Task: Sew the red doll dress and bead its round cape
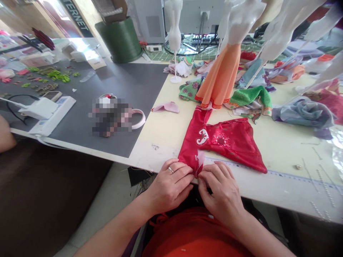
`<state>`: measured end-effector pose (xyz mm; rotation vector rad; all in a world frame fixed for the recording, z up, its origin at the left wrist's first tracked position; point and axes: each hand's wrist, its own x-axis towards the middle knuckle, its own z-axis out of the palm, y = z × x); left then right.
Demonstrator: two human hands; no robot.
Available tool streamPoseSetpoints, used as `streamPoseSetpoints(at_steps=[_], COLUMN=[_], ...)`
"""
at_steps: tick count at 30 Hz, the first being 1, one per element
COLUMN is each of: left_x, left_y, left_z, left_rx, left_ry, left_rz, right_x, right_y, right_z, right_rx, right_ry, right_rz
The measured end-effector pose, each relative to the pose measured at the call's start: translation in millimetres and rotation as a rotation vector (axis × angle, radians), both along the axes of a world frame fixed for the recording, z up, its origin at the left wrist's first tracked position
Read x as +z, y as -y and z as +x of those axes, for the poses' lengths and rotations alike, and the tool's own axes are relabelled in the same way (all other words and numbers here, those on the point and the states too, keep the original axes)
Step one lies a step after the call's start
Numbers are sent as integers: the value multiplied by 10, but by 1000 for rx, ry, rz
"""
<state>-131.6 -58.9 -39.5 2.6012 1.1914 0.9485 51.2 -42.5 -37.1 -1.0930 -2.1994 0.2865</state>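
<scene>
- Left hand (169,187) and right hand (221,194) together at the near table edge, both clamped on the narrow end of a red satin garment (230,144)
- Exact fold under the fingers hidden; pale patch (200,160) between the hands, material hard to make out
- Rest of the garment flat on a pale yellow tabletop (284,153), beside a ruler strip (278,174)
- Pixelated blur (111,116) hiding an object on a grey mat (150,89)
- Bare forearm (4,134) cut off at the left edge, owner unclear
- Orange skirt (221,75) on a white dress form (242,21), top cut off by the frame, among heaped fabrics (252,101)
- Green bin (119,39) behind the mat
</scene>
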Motion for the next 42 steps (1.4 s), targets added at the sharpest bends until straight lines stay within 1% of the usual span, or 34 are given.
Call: streamPoseSetpoints(at_steps=[7, 18, 24, 27, 30, 33, 37, 39, 42], left_x=[20, 4, 17, 30, 41, 44, 36, 29, 21], left_y=[-8, -10, -7, -2, 3, 7, 9, 9, 6], left_z=[6, 23, 20, 21, 23, 27, 30, 28, 26], left_rx=[-9, 6, 7, 12, 28, 41, 44, 48, 59], left_ry=[-53, -57, -68, -69, -60, -45, -35, -37, -41], left_rz=[14, 0, -4, -8, -3, -2, -10, -18, -29], right_x=[-4, 13, 59, 120, 199, 271, 313, 308, 290], right_y=[-5, 8, -22, -121, -293, -511, -776, -867, -948], right_z=[3, 15, 61, 162, 284, 352, 327, 299, 277], right_rx=[13, 26, 63, 95, 134, 229, 395, 435, 460], right_ry=[-16, -26, -46, -39, 13, 93, 218, 262, 285], right_rz=[1, 5, -51, -55, -42, -10, -24, -35, -34])
